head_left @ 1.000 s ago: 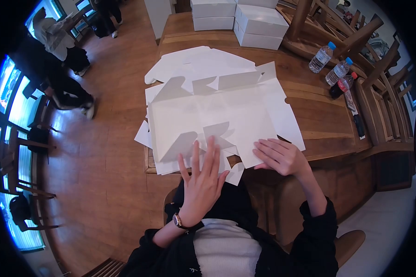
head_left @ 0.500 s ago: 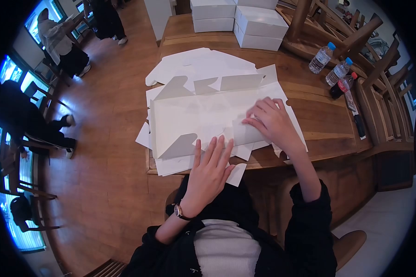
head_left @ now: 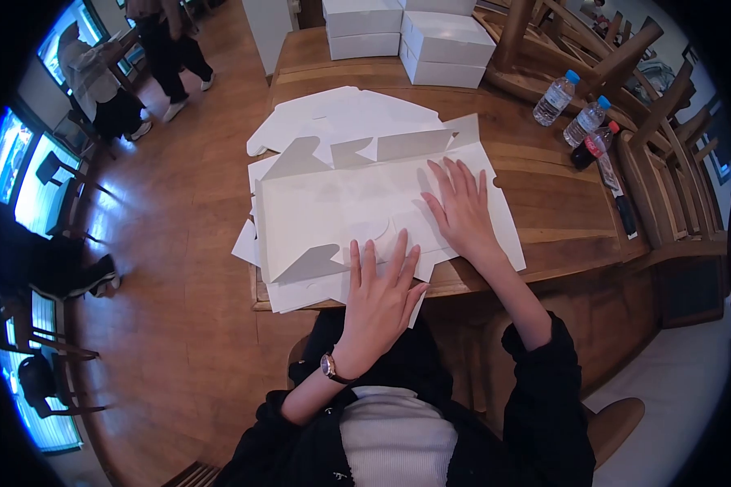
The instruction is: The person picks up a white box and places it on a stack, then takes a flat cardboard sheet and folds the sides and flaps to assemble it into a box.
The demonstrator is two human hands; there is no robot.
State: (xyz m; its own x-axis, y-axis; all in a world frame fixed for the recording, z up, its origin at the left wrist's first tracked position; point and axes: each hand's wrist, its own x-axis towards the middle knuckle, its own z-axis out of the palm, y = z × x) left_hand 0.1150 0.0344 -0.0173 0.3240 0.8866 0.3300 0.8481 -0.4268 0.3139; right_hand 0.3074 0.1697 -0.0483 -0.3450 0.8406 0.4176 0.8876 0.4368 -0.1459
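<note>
Top sheet of a stack of flat white die-cut box blanks [head_left: 341,207] lies on the wooden counter [head_left: 560,219], at its near edge, just in front of the person; far-side flaps [head_left: 406,144] stand partly raised, a grey-shadowed flap [head_left: 309,264] lifts at the blank's near-left corner.

Right hand [head_left: 461,213] lies flat and open on the right part of the blank, fingers spread, palm down, gripping nothing; left hand [head_left: 379,296] also open and flat, fingers splayed over the near edge of the blank and the small tabs there, wrist with a watch [head_left: 330,367] hanging off the counter edge; neither hand holds anything, both press.

Step in hand, by my judgement: flattening a fold into the blank. To do it well: keep both palms broad so the sheet does not skate on the loose blanks beneath; run pressure along the scored line rather than across it; keep the top blank from dragging the lower sheets over the counter edge, since several already overhang on the near-left.

Beyond the blank: finished white boxes [head_left: 439,45] stacked at the far end of the counter; water bottles [head_left: 568,109] to the far right of the blank, well apart from it; other people stand far left of the blank, on the floor.
</note>
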